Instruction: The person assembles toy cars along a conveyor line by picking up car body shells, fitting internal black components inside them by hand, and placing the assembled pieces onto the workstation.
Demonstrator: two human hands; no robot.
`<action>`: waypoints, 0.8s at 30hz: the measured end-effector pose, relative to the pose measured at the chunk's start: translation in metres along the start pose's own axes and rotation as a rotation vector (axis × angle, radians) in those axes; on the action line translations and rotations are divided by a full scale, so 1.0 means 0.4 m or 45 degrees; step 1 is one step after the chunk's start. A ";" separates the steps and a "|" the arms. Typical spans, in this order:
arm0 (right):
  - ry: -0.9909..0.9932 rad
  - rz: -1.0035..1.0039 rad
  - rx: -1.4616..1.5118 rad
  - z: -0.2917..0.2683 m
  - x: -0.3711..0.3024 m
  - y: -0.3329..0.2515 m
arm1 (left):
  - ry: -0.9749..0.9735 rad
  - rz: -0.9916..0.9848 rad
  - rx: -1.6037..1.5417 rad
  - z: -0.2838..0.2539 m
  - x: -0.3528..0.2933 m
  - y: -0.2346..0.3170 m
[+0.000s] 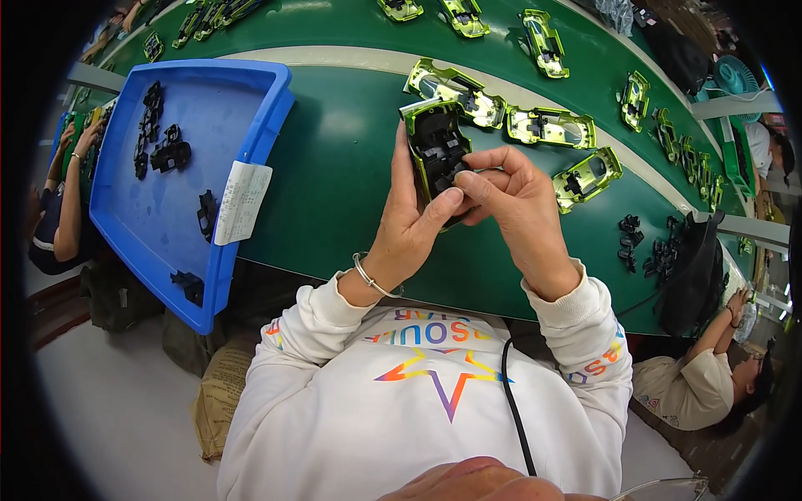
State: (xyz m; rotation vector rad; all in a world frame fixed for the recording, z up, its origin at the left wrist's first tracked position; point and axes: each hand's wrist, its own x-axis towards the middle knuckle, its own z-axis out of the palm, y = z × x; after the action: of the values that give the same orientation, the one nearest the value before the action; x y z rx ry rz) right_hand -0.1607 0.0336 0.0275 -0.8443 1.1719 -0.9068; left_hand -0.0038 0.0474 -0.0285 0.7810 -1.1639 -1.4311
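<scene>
My left hand [407,221] is wrapped round a lime-green toy car body shell [415,138], tilted above the green table. Inside the shell sits a black plastic interior piece [439,146]. Thumb and fingers of my right hand [511,196] are closed in a pinch at the right edge of this black piece; its pinched part is mostly hidden. Just beyond my hands lie more lime-green car shells: one shell [478,106] nearly touching the held one, a second shell [551,128] to its right, and a third shell [587,179] nearer my right wrist.
A blue bin [188,71] with several black parts stands at my left. Loose black parts [629,242] lie at the right beside a black bag [693,271]. Farther off, a green belt [493,63] carries more shells. Other people sit at both sides.
</scene>
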 end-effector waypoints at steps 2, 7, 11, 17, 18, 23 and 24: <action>-0.031 -0.025 -0.119 -0.007 0.007 0.004 | -0.016 -0.038 -0.007 -0.002 -0.001 0.002; 0.124 -0.563 -0.557 -0.022 0.017 0.029 | -0.037 0.052 0.136 -0.006 0.001 0.000; 0.159 -0.892 -0.609 -0.017 0.042 0.073 | -0.043 0.055 0.093 -0.007 0.004 0.006; 0.183 -0.513 -0.029 0.032 0.033 0.092 | -0.013 0.008 0.091 -0.025 0.003 0.006; 0.201 -0.483 -0.088 0.038 0.034 0.086 | 0.014 -0.015 0.061 -0.027 0.001 0.003; -0.023 -0.146 -0.052 0.016 0.035 0.085 | 0.083 -0.094 0.044 -0.016 0.000 0.006; -0.041 -0.156 -0.007 0.019 0.028 0.080 | 0.092 -0.089 0.055 -0.014 0.000 0.006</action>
State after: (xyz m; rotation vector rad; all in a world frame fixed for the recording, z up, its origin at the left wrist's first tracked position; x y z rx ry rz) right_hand -0.1473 0.0368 -0.0045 -0.9402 1.1047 -0.9870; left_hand 0.0020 0.0463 -0.0278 0.9041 -1.1252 -1.4270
